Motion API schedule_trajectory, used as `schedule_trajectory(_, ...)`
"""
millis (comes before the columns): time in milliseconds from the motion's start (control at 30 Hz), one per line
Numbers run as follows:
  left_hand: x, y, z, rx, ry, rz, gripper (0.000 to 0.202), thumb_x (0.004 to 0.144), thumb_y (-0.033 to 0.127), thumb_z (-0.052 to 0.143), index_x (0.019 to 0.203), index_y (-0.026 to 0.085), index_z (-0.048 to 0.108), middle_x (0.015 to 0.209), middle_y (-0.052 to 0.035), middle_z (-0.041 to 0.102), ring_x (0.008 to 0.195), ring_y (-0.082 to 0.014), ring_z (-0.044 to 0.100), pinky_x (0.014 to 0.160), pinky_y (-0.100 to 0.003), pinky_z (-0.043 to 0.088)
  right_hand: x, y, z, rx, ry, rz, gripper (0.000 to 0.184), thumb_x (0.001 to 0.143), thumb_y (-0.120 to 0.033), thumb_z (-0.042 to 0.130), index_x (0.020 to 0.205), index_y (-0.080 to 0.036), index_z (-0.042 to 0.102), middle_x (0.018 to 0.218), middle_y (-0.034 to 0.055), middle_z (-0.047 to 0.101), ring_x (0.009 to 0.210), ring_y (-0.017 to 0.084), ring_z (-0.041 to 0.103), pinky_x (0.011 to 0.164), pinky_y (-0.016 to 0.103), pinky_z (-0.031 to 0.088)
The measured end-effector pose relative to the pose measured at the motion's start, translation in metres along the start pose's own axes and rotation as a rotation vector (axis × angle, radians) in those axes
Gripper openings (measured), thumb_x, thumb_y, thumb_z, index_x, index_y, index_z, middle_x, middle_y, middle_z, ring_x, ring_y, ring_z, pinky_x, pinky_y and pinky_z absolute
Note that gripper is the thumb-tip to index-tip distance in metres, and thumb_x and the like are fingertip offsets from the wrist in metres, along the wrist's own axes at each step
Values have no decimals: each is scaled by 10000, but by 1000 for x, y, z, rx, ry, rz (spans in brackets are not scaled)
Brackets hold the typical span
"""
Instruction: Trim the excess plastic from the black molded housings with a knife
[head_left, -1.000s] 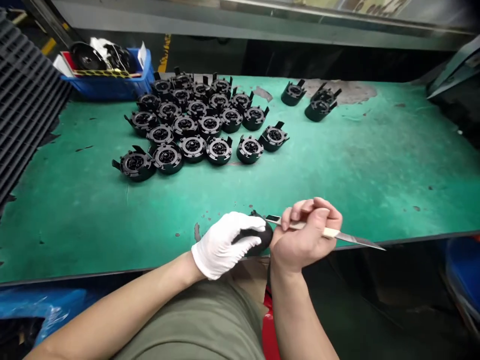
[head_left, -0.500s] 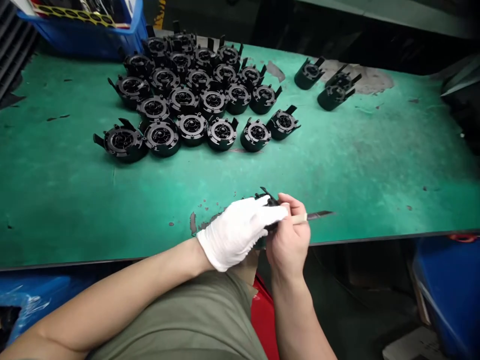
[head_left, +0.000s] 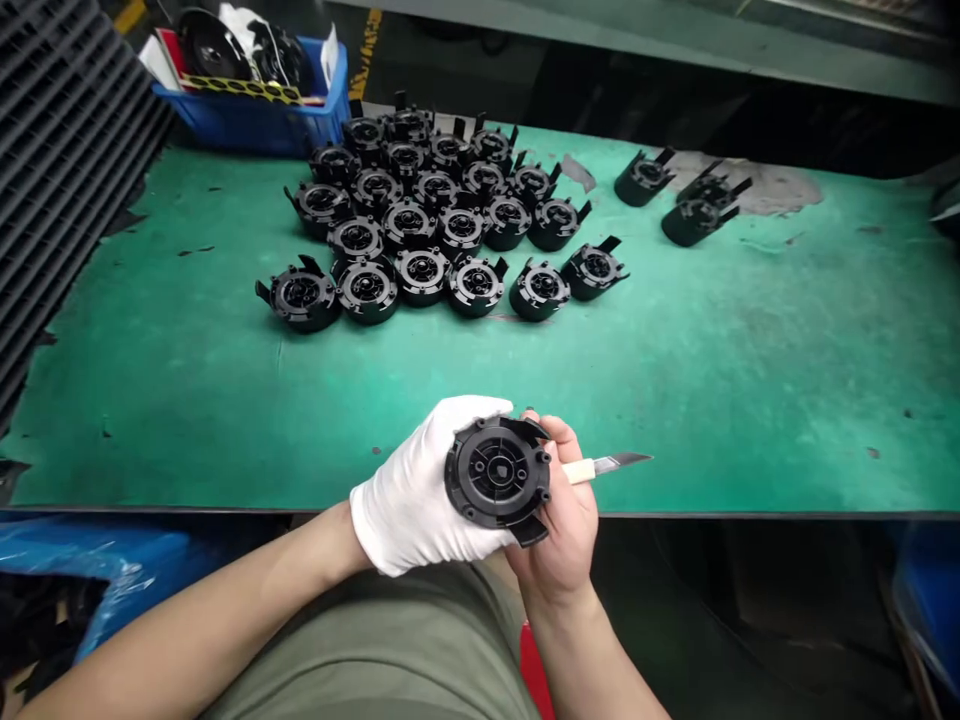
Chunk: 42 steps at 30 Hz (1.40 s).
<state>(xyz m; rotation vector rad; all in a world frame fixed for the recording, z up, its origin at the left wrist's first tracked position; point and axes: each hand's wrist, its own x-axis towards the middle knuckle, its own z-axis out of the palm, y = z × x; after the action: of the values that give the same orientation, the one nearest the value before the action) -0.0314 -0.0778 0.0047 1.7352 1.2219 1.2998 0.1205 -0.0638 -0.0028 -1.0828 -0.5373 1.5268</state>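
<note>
My left hand, in a white fabric glove, grips a round black plastic part above the front of the bench. Its ribbed flat face, with small lugs around the rim, is turned up toward me. My bare right hand is shut on a craft knife with a pale handle. The steel blade points right, past the part, and does not touch it. The fingers of that hand press against the part's right edge. Further up the bench stands a cluster of several matching black parts.
The green workbench mat is worn and scuffed. Two more black parts lie at the far right. A blue crate holds black items at the back left, beside a black ribbed rack. Blue plastic sheeting lies below the front edge.
My left hand has turned the black part so its flat face points up, and the part is lifted higher. The knife blade now points right with less of it showing.
</note>
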Motion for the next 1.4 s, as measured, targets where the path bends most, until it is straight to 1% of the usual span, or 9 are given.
schedule_trajectory(167, -3, -4, -7, 47, -13, 16, 959, 804, 375, 956, 1583, 229, 417, 1497, -168, 613, 1390, -334, 681, 1221, -477, 585, -3, 5, 1, -26, -11, 0, 315, 916, -512, 886, 1128, -297, 799, 1176, 39, 769, 1027, 187, 731, 890, 310, 620)
schedule_trajectory(333, -4, -5, -8, 17, -38, -14, 944, 791, 421, 974, 1542, 222, 438, 1454, -153, 631, 1363, -318, 694, 1212, -451, 587, -7, 7, -1, -39, -16, 12, 291, 948, -512, 855, 1132, -297, 789, 1167, 43, 768, 1053, 217, 735, 916, 364, 629)
schedule_trajectory(533, -6, -7, -10, -29, -43, -69, 985, 744, 400, 1009, 1525, 236, 430, 1454, -141, 625, 1347, -315, 703, 1188, -439, 601, -8, 10, 0, -57, -35, 17, 257, 963, -505, 841, 1107, -298, 792, 1179, 42, 756, 1083, 228, 733, 952, 387, 624)
schedule_trajectory(800, -13, -8, -14, -24, -28, -90, 977, 743, 410, 1011, 1520, 248, 442, 1445, -128, 626, 1338, -304, 704, 1182, -432, 601, -9, 13, 1, -69, -44, 7, 243, 970, -496, 837, 1101, -295, 799, 1175, 33, 753, 1041, 197, 722, 929, 348, 621)
schedule_trajectory(1067, -12, -9, -13, -16, -6, -79, 971, 729, 401, 1019, 1512, 245, 467, 1442, -127, 637, 1326, -298, 709, 1177, -425, 602, -11, 14, 6, -67, -31, 31, 295, 960, -542, 843, 1089, -284, 785, 1144, 31, 767, 1018, 205, 731, 900, 347, 626)
schedule_trajectory(1200, -15, -8, -13, -35, 5, -93, 979, 728, 428, 1027, 1514, 247, 471, 1440, -118, 645, 1313, -283, 722, 1161, -402, 611, -14, 17, 2, -115, -12, 63, 399, 986, -615, 792, 1213, -288, 760, 1184, 49, 768, 967, 209, 713, 848, 354, 622)
schedule_trajectory(1267, -16, -8, -13, -64, 24, -111, 965, 743, 460, 1023, 1512, 253, 478, 1438, -110, 657, 1307, -275, 729, 1158, -397, 614, -17, 18, -1, -139, -8, 118, 470, 994, -661, 760, 1282, -290, 739, 1089, 44, 764, 817, 186, 669, 697, 313, 586)
schedule_trajectory(1300, -17, -9, -13, -81, 35, -125, 956, 753, 474, 1019, 1512, 255, 480, 1439, -108, 663, 1306, -274, 732, 1158, -401, 617, -20, 18, -2, -146, -16, 159, 497, 991, -684, 749, 1284, -282, 736, 994, 34, 743, 724, 168, 616, 595, 283, 528)
schedule_trajectory(1400, -16, -13, -10, -120, 54, -190, 960, 746, 504, 1026, 1505, 253, 494, 1447, -121, 675, 1304, -291, 739, 1146, -433, 632, -27, 14, -2, -152, -87, 305, 532, 954, -741, 760, 1136, -241, 730, 784, -10, 594, 567, 106, 394, 424, 217, 256)
